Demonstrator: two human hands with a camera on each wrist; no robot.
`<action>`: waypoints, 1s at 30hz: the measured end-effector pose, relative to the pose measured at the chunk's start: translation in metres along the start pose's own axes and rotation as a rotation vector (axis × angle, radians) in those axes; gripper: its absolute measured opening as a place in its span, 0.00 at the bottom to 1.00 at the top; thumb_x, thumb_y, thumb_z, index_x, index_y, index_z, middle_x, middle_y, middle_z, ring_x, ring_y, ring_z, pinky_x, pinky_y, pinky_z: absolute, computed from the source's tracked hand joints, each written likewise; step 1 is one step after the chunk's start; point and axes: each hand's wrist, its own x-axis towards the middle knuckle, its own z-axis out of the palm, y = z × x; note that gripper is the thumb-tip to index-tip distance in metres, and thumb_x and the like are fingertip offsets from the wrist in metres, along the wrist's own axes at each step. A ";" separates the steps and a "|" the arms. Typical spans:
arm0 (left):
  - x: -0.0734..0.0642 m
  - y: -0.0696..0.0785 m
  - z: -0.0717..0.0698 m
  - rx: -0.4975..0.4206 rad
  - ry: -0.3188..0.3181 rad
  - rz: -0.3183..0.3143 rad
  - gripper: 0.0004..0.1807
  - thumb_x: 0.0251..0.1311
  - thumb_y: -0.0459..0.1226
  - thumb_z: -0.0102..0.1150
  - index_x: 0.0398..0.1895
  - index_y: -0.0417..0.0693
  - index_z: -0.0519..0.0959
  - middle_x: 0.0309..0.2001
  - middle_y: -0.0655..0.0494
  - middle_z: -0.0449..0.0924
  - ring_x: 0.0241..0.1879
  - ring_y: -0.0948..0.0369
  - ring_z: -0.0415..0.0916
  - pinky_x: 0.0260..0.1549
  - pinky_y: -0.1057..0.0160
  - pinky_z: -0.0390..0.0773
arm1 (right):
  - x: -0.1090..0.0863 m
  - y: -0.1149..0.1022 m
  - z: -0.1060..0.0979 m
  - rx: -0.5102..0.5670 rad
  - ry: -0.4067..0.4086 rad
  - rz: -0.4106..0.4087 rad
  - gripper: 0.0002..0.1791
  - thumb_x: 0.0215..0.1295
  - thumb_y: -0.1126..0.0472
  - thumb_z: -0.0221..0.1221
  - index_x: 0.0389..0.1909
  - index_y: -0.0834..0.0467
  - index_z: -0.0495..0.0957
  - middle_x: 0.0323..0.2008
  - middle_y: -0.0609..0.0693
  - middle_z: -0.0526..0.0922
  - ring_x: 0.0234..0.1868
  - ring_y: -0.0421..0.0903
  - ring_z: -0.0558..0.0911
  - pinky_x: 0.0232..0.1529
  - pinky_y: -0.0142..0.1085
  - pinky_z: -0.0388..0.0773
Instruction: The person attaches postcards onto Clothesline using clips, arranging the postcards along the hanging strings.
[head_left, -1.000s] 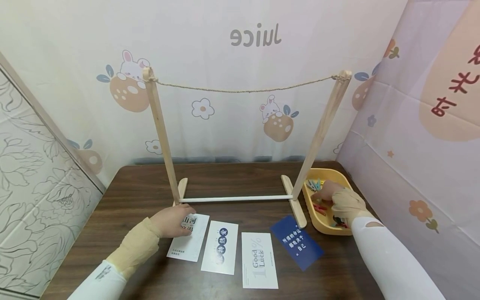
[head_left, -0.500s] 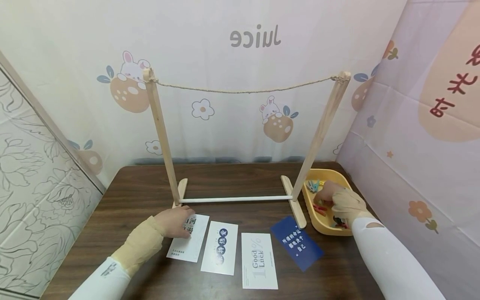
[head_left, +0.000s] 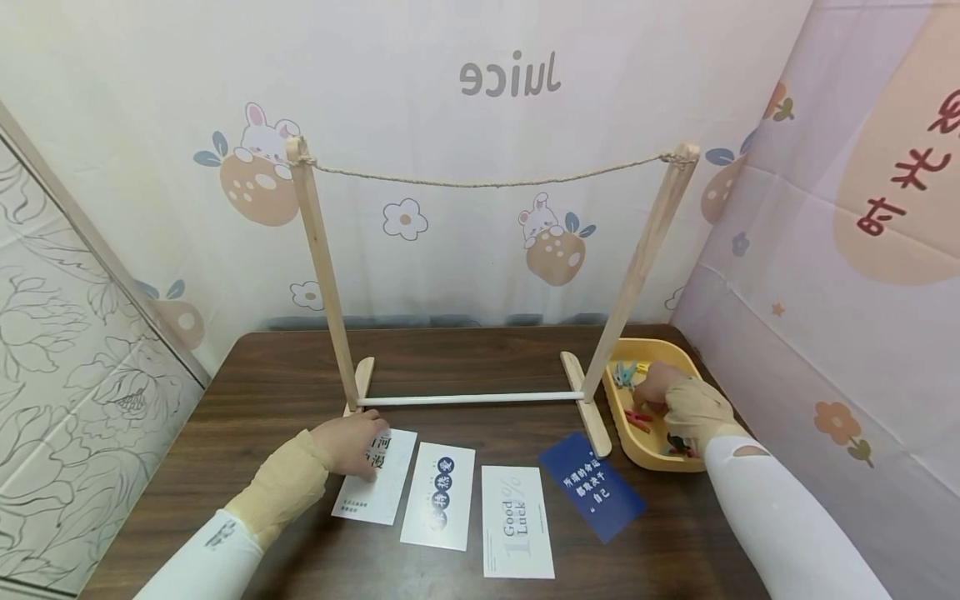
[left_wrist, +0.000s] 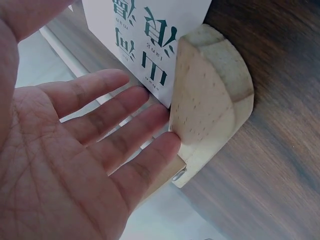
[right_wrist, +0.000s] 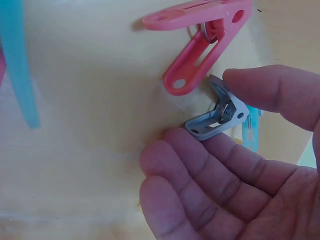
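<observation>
My left hand (head_left: 347,444) lies over the top left part of a white card printed with dark characters (head_left: 382,487), fingers spread and relaxed. In the left wrist view that hand's fingertips come up to the card's edge and the rack's wooden foot (left_wrist: 200,90). My right hand (head_left: 662,387) is down inside a yellow basket (head_left: 656,460). There, in the right wrist view, its thumb and index finger pinch a grey clothespin (right_wrist: 237,113) by its two arms. A red clothespin (right_wrist: 185,19) lies just beyond, and a teal one (right_wrist: 250,132) shows behind the grey one.
A wooden rack with a twine line (head_left: 480,184) and a white crossbar (head_left: 472,398) stands behind the cards. Two more white cards, one with blue circles (head_left: 439,496) and a Good Luck one (head_left: 517,521), and a blue card (head_left: 592,485) lie on the brown table (head_left: 255,400).
My left hand has drawn back slightly to the left, uncovering a little more of the card's print. The right hand stays in the basket, its fingers shifted only slightly.
</observation>
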 end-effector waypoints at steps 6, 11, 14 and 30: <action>-0.001 0.001 -0.001 -0.001 -0.009 -0.009 0.42 0.44 0.39 0.89 0.65 0.35 0.81 0.64 0.40 0.80 0.69 0.37 0.76 0.64 0.37 0.81 | 0.000 0.001 -0.002 -0.002 -0.011 0.001 0.16 0.54 0.60 0.70 0.13 0.55 0.76 0.13 0.46 0.75 0.17 0.41 0.76 0.21 0.30 0.72; 0.001 0.001 -0.002 -0.003 -0.004 0.011 0.42 0.42 0.39 0.90 0.63 0.36 0.82 0.60 0.42 0.81 0.62 0.43 0.79 0.63 0.40 0.81 | 0.002 0.003 -0.002 -0.010 -0.016 0.004 0.14 0.53 0.60 0.68 0.13 0.55 0.76 0.13 0.46 0.76 0.17 0.41 0.77 0.21 0.30 0.72; 0.002 -0.001 -0.002 -0.009 0.004 0.021 0.41 0.40 0.39 0.91 0.61 0.38 0.83 0.57 0.45 0.81 0.58 0.47 0.79 0.63 0.42 0.82 | 0.004 0.007 -0.002 0.004 -0.014 0.006 0.14 0.52 0.59 0.69 0.13 0.55 0.76 0.13 0.47 0.76 0.17 0.42 0.77 0.21 0.30 0.73; 0.006 -0.006 -0.002 -0.062 0.029 0.032 0.41 0.35 0.39 0.93 0.58 0.45 0.82 0.52 0.50 0.80 0.53 0.52 0.79 0.60 0.46 0.81 | -0.018 -0.011 -0.004 -0.014 0.010 -0.017 0.16 0.54 0.61 0.67 0.12 0.54 0.73 0.10 0.44 0.72 0.14 0.40 0.73 0.18 0.29 0.69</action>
